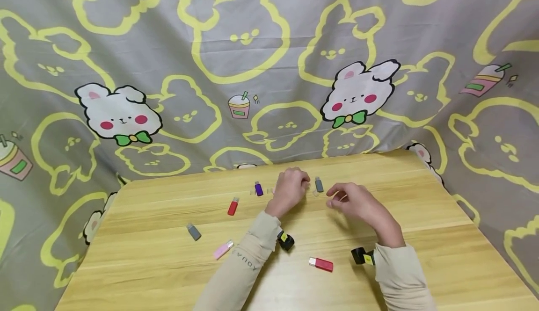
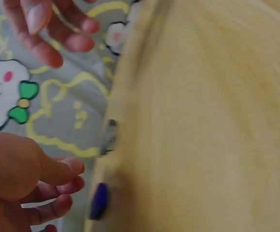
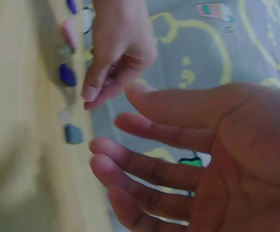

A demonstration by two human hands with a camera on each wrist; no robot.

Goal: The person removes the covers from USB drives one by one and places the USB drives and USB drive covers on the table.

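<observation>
My left hand [image 1: 290, 187] is over the far part of the table. Its fingers are loosely bent, with thumb and fingertip close together in the right wrist view and nothing visible between them. To its right lies a grey USB stick [image 1: 318, 184] with a metal plug. My right hand [image 1: 353, 201] hovers just right of that stick, fingers spread and slightly bent, holding nothing. Left of the left hand is a purple USB stick [image 1: 258, 188]. The right wrist view also shows a pink stick [image 3: 67, 34] and another purple stick [image 3: 67, 75], mostly hidden by the left hand from the head.
Nearer on the wooden table [image 1: 147, 264] lie a red USB stick [image 1: 233, 206], a grey one [image 1: 193, 231], a pink one [image 1: 223, 249] and another red one [image 1: 321, 263]. Small clear pieces sit among the far sticks. A patterned curtain [image 1: 269, 68] hangs behind the table.
</observation>
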